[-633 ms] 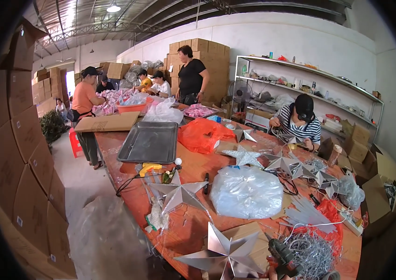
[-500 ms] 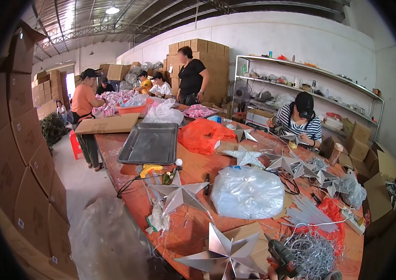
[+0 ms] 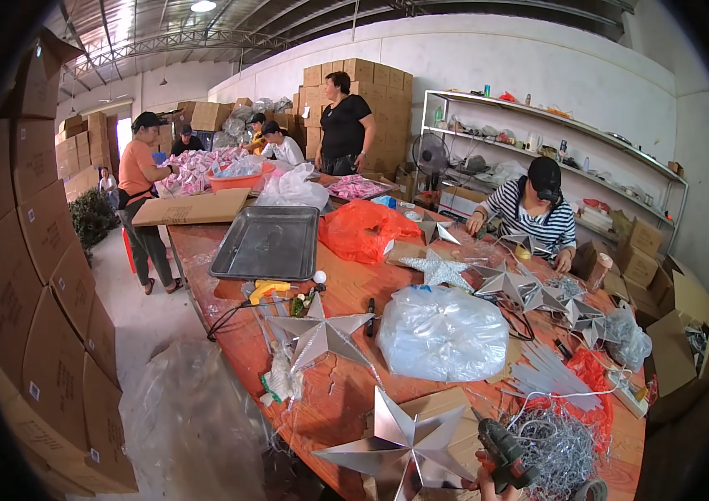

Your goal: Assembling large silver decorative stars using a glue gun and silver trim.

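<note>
My right hand (image 3: 487, 483) shows only in part at the lower edge, its fingers bent against a dark green and black cordless drill (image 3: 503, 451). The drill's bit points up and left, over cardboard. Left of this hand, a large silver five-pointed star (image 3: 408, 451) rests on the cardboard sheet (image 3: 452, 417), its lower part cut off by the frame. A second silver star (image 3: 321, 332) lies farther off to the left. A tangle of silver tinsel (image 3: 556, 442) sits right beside the drill. My left hand is out of view.
A clear plastic bag of pale items (image 3: 444, 332) lies mid-table, near a black marker (image 3: 370, 317). A yellow glue gun (image 3: 269, 290) and dark tray (image 3: 267, 244) are on the left. Across the table, a person in stripes (image 3: 535, 213) handles stars. Stacked cartons (image 3: 41, 292) line the left side.
The view has shifted slightly, moving the near objects upward in the picture. The striped person's hands have moved around the star. My right hand stays by the drill.
</note>
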Motion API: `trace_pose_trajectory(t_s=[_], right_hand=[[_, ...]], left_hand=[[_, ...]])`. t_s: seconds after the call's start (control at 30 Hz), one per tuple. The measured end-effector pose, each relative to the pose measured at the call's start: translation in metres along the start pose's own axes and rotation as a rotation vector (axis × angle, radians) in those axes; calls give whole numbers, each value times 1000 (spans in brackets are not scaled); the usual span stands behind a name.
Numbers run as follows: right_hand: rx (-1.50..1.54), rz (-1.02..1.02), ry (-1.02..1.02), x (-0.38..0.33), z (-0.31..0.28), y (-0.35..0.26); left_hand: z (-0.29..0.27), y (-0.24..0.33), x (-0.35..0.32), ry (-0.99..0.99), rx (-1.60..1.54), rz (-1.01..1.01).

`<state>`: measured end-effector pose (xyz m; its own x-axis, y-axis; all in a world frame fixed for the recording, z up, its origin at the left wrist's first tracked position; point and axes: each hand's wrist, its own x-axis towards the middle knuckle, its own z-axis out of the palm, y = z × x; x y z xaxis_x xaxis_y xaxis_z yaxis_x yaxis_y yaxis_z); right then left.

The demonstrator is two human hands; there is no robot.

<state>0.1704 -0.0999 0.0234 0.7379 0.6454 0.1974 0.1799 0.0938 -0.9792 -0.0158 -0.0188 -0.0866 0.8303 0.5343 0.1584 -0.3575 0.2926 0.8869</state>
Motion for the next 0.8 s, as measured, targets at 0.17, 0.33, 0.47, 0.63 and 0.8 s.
trace_pose_trajectory(t_s=[0.17, 0.33, 0.47, 0.63, 0.8], right_hand=[[-227, -167, -54, -4, -15, 10], [-108, -123, 7, -2, 2, -19], [-124, 4, 94, 8, -20, 42], [-167, -173, 133, 13, -3, 5], [-200, -188, 129, 4, 5, 10]], left_hand=[[11, -13, -8, 64, 65, 8], [6, -1, -6, 153, -75, -262], [-6, 25, 6, -132, -18, -146], [-11, 34, 25, -284, -79, -198], [-10, 24, 7, -200, -121, -199]])
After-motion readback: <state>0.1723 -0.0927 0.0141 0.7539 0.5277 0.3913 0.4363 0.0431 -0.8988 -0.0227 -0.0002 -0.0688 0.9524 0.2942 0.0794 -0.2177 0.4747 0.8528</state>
